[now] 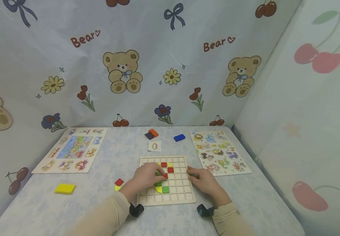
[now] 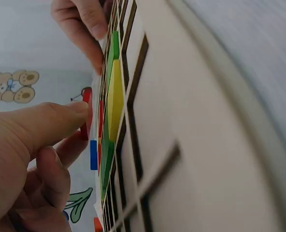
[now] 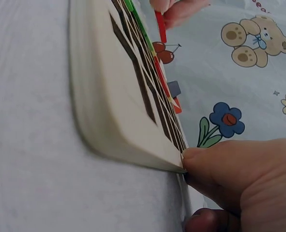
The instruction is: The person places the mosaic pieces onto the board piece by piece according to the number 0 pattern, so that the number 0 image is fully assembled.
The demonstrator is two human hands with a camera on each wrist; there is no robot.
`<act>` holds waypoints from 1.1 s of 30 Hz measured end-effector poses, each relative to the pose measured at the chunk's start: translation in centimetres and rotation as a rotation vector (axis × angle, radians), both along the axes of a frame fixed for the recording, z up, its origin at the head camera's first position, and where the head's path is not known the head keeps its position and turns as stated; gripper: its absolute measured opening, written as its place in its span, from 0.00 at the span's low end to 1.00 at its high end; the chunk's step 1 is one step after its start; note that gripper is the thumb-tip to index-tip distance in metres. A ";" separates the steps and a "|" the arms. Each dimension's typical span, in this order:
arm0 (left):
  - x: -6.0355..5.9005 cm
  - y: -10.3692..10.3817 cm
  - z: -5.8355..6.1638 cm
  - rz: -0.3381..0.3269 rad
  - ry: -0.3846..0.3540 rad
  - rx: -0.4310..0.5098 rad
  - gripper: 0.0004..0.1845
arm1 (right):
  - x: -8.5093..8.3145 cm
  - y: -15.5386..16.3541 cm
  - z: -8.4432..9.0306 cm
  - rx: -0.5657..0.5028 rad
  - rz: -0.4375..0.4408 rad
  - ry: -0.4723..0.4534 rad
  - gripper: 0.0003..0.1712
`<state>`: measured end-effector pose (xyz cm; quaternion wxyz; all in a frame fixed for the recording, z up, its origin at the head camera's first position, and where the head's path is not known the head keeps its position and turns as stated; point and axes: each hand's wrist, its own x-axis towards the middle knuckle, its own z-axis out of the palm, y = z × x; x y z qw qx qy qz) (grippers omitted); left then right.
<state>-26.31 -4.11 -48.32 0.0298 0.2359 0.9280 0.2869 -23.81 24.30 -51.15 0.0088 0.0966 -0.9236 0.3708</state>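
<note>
Your wooden grid board (image 1: 166, 180) lies on the table (image 1: 105, 203) between two picture puzzles, and only a few of its cells are filled — red, yellow and green tiles in the middle columns, most squares bare. Loose pieces lie unplaced: a yellow block (image 1: 65, 188) near left, blue (image 1: 179, 137) and orange (image 1: 153, 132) far. Your left hand (image 1: 147, 175) pinches a red tile (image 2: 86, 113) above the board's middle — your right hand (image 1: 202, 178) presses the board's right edge, fingers loosely curled, holding nothing.
</note>
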 end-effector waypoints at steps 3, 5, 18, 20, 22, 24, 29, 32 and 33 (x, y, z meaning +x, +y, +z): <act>-0.3 1.5 0.0 -0.046 -0.010 -0.020 0.02 | -0.1 0.0 -0.1 0.004 0.004 0.003 0.18; -0.4 2.2 0.0 -0.058 -0.021 -0.033 0.01 | -0.1 0.0 -0.3 0.006 0.004 0.000 0.18; -0.5 3.2 0.4 -0.030 0.000 -0.059 0.02 | -0.1 -0.1 -0.1 0.015 0.001 -0.002 0.19; -0.2 2.4 0.4 -0.022 -0.005 -0.059 0.04 | 0.0 -0.2 -0.1 0.014 0.007 -0.007 0.19; 0.3 1.3 0.6 0.005 -0.022 -0.065 0.07 | 0.0 -0.3 -0.2 0.020 0.013 -0.011 0.19; 0.9 -0.2 1.1 0.048 -0.045 -0.059 0.12 | 0.0 -0.4 -0.2 0.030 0.015 -0.013 0.19; 2.0 -5.2 2.8 0.210 -0.071 -0.060 0.22 | -0.1 -0.4 -0.1 0.057 0.002 -0.006 0.19; 2.1 -8.4 3.3 0.306 -0.089 -0.081 0.27 | -0.1 -0.3 0.0 0.060 -0.007 -0.007 0.19; 2.1 -9.4 3.4 0.331 -0.105 -0.085 0.29 | -0.1 -0.2 0.0 0.061 -0.009 -0.008 0.19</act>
